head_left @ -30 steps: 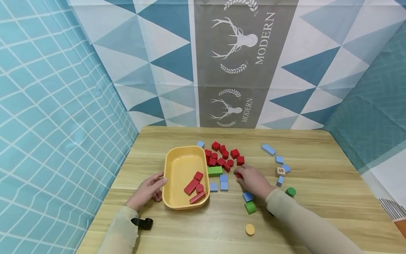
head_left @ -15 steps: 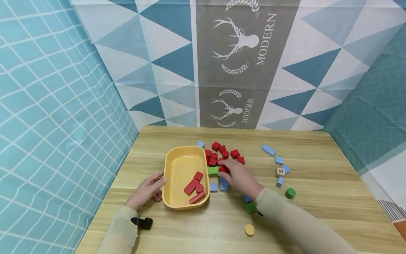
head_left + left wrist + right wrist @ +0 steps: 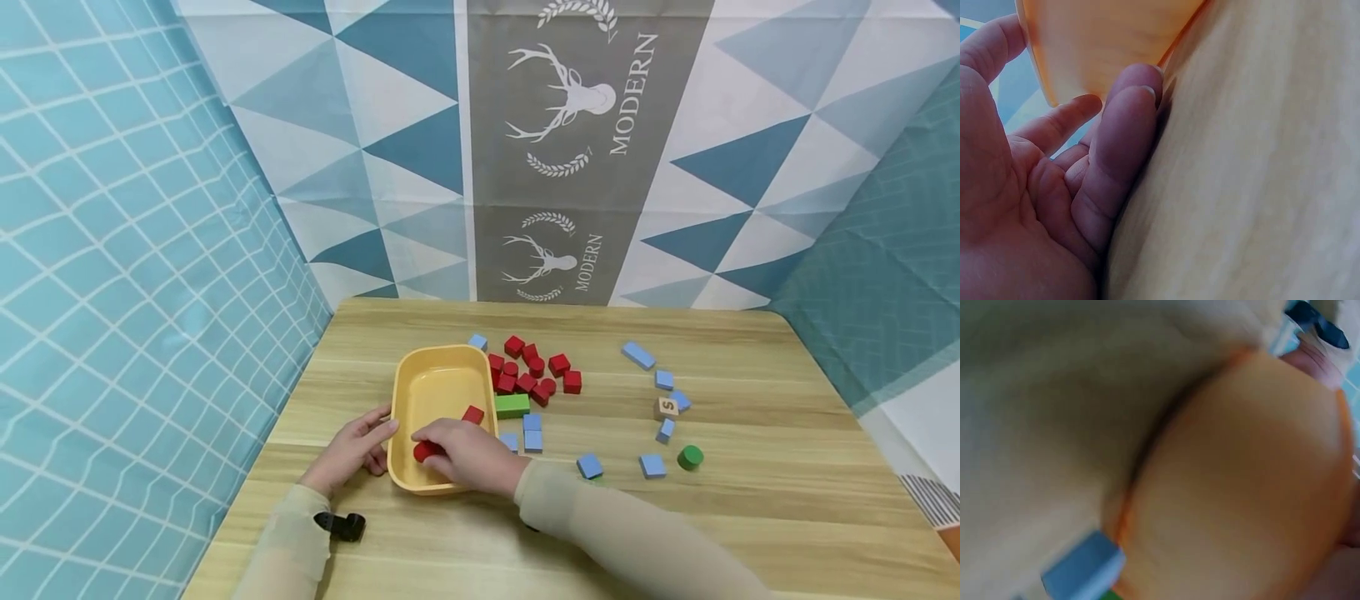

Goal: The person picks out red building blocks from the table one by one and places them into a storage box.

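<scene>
In the head view, the left hand (image 3: 350,450) holds the near-left side of the yellow tray (image 3: 402,392), thumb at its rim. The left wrist view shows this hand (image 3: 1054,162) with fingers bent against the outside of the tray (image 3: 1097,37). Inside the tray, toward its near end, the right hand (image 3: 471,454) pinches a red block (image 3: 427,451). Another red block (image 3: 473,414) lies beyond its knuckles; the hand covers what is beneath. Blur softens the right wrist view of the tray (image 3: 1229,475).
Several red blocks (image 3: 527,382) cluster right of the tray, beside a green block (image 3: 513,407) and blue blocks (image 3: 533,441). Farther right are a lettered wooden cube (image 3: 666,408), a green cylinder (image 3: 691,457) and more blue blocks (image 3: 638,355). A patterned cloth hangs behind the table.
The right hand has picked up a red piece from the table and moved left with it, over the green block, into the tray. The left hand stays at the tray's side.
</scene>
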Demonstrator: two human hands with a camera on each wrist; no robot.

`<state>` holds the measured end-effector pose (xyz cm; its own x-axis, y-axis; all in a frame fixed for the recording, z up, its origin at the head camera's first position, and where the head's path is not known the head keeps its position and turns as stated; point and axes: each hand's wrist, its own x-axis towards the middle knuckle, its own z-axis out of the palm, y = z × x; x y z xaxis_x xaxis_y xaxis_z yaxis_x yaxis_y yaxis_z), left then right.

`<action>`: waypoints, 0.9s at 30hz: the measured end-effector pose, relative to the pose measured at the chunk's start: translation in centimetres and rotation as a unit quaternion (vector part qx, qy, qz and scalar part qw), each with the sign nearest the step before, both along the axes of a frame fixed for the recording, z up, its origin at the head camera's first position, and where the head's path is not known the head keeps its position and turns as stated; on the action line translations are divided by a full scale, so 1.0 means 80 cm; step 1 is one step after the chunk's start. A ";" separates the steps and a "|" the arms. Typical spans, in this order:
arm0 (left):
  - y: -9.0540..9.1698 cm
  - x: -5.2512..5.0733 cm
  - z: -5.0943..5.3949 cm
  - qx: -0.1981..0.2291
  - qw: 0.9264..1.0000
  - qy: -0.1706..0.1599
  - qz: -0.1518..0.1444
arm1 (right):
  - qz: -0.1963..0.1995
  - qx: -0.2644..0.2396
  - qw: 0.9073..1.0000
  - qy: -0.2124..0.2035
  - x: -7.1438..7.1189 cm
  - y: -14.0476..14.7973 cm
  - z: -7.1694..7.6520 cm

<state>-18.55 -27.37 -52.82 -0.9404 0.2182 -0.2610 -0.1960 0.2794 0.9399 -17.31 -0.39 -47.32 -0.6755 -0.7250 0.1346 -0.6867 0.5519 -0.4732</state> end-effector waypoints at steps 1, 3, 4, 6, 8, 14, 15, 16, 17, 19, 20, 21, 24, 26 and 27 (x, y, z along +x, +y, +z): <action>0.001 0.000 -0.001 0.001 1.000 0.000 0.001 | -0.003 0.005 1.000 -0.001 0.000 -0.003 -0.004; 0.002 0.001 -0.001 0.000 1.000 0.000 0.006 | -0.012 0.012 1.000 0.001 0.000 -0.008 -0.009; 0.002 0.000 -0.001 -0.001 1.000 0.000 0.006 | -0.015 0.015 1.000 0.001 -0.001 -0.009 -0.011; 0.002 0.000 -0.001 -0.001 1.000 0.000 0.006 | -0.022 0.017 1.000 -0.004 0.000 -0.010 -0.011; 0.002 0.000 0.000 -0.001 1.000 0.000 0.007 | -0.029 0.024 0.999 -0.012 -0.001 -0.011 -0.012; 0.002 0.001 0.002 0.000 1.000 -0.002 0.007 | -0.036 0.056 0.997 -0.030 -0.002 -0.014 -0.010; 0.002 0.001 0.002 -0.001 1.000 -0.002 0.007 | -0.036 0.060 0.997 -0.031 -0.002 -0.014 -0.010; 0.002 0.001 0.002 -0.001 1.000 -0.003 0.007 | -0.036 0.062 0.997 -0.032 -0.002 -0.014 -0.010; 0.002 0.002 0.002 -0.001 1.000 -0.003 0.007 | -0.035 0.064 0.997 -0.032 -0.002 -0.014 -0.010; 0.002 0.002 0.003 -0.001 1.000 -0.002 0.006 | -0.035 0.062 0.997 -0.032 -0.002 -0.014 -0.010; 0.002 0.002 0.003 -0.001 1.000 -0.001 0.006 | -0.036 0.061 0.997 -0.033 -0.003 -0.014 -0.010; 0.002 0.001 0.003 0.000 1.000 0.000 0.006 | -0.038 0.060 0.997 -0.034 -0.003 -0.014 -0.010; 0.002 0.001 0.003 0.001 1.000 0.000 0.006 | -0.040 0.058 0.997 -0.038 -0.003 -0.014 -0.009; 0.002 0.001 0.003 0.001 1.000 -0.001 0.006 | -0.041 0.058 0.997 -0.040 -0.003 -0.014 -0.009; 0.002 0.001 0.003 0.002 1.000 -0.002 0.006 | -0.041 0.059 0.997 -0.040 -0.003 -0.014 -0.009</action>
